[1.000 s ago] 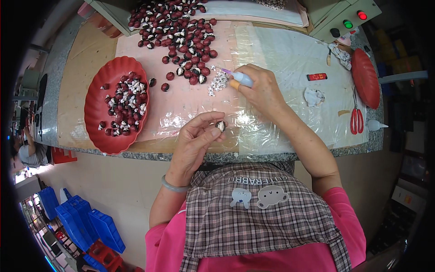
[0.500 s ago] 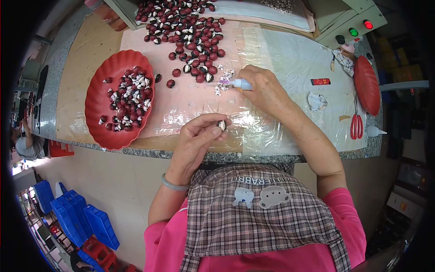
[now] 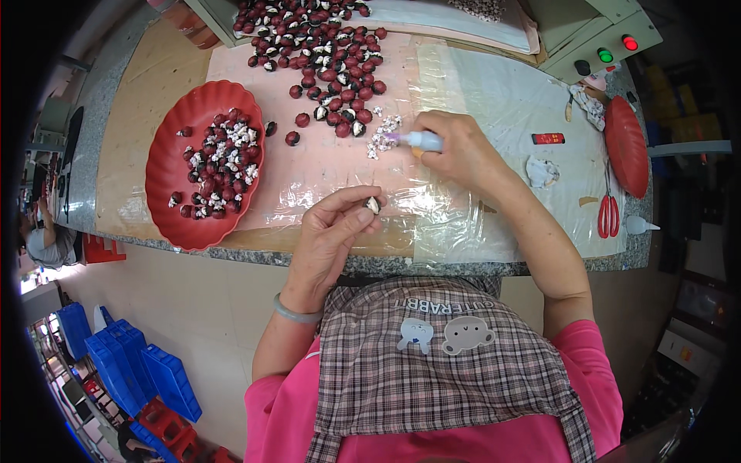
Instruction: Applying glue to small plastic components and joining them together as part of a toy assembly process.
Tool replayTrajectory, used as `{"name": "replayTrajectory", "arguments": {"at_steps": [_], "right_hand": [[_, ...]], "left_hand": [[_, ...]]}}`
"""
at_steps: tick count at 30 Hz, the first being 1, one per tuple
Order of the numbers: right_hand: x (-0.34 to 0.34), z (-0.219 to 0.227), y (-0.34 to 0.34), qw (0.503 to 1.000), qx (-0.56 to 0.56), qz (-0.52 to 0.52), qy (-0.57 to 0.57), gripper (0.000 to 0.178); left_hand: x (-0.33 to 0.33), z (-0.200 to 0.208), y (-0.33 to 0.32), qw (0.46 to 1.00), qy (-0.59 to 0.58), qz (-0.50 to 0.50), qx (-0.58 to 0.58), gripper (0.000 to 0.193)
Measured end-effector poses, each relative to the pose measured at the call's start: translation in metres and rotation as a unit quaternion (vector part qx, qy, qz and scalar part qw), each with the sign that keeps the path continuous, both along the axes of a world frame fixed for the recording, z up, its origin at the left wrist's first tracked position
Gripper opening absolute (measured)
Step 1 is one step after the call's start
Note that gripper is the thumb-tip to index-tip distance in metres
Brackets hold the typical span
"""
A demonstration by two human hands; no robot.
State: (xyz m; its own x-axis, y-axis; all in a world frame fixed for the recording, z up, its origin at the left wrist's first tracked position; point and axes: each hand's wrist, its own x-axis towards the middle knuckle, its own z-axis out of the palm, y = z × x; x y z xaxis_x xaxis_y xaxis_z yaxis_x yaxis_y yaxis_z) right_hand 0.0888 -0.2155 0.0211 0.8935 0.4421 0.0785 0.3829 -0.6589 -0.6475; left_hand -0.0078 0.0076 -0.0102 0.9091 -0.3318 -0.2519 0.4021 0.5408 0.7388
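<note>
Item held: one small dark piece with a white face (image 3: 373, 204), pinched between thumb and fingertips of the left hand (image 3: 332, 231), just above the near edge of the table (image 3: 494, 266), over the clear plastic sheet (image 3: 463, 208).

Right hand (image 3: 463, 150): closed around one small pen-like tool with a pale blue body and purple tip (image 3: 417, 140); the tip touches a little cluster of white bits (image 3: 382, 139) lying on the sheet. Number of bits too small to count.

Containers:
- One red oval tray (image 3: 166, 166), left of the hands. Contents: a heap of dark red pieces with white decoration (image 3: 220, 162), several dozen, exact count not readable.
- One red oval tray (image 3: 627, 143), right end of the table, turned so that any contents cannot be seen.

Loose stock: a large spread of dark red rounded pieces (image 3: 324, 46) at the far side of the table, many dozens; three or so stray ones lie between the spread and the left tray.

Other articles, right side: one pair of red-handled scissors (image 3: 607, 212); one small red flat object (image 3: 548, 139); one white crumpled scrap (image 3: 543, 171); one grey control box (image 3: 598, 35) bearing one green and one red light.

Floor, lower left: a stack of blue crates (image 3: 131, 366), number unclear.
</note>
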Motion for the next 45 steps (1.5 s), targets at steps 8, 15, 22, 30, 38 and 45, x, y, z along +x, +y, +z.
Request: {"name": "replayTrajectory", "arguments": {"at_steps": [8, 15, 22, 30, 38, 45], "right_hand": [[-0.036, 0.001, -0.005, 0.863, 0.372, -0.064, 0.337, 0.012], [-0.062, 0.011, 0.005, 0.845, 0.406, -0.097, 0.333, 0.013], [-0.069, 0.016, 0.010, 0.888, 0.330, -0.115, 0.298, 0.008], [-0.073, 0.014, 0.012, 0.911, 0.284, -0.118, 0.274, 0.007], [-0.082, -0.005, 0.015, 0.927, 0.274, -0.127, 0.221, 0.013], [-0.081, -0.012, 0.013, 0.947, 0.239, -0.117, 0.178, 0.014]], "left_hand": [[0.003, 0.005, -0.014, 1.000, -0.008, 0.006, 0.000, 0.028], [0.003, 0.008, -0.024, 0.996, -0.043, 0.019, 0.079, 0.026], [0.001, 0.004, -0.025, 0.989, -0.072, 0.018, 0.129, 0.028], [-0.001, 0.004, -0.028, 0.980, -0.111, 0.021, 0.167, 0.027], [-0.002, 0.004, -0.030, 0.954, -0.159, 0.042, 0.249, 0.024], [0.000, 0.005, -0.030, 0.951, -0.158, 0.033, 0.263, 0.024]]}}
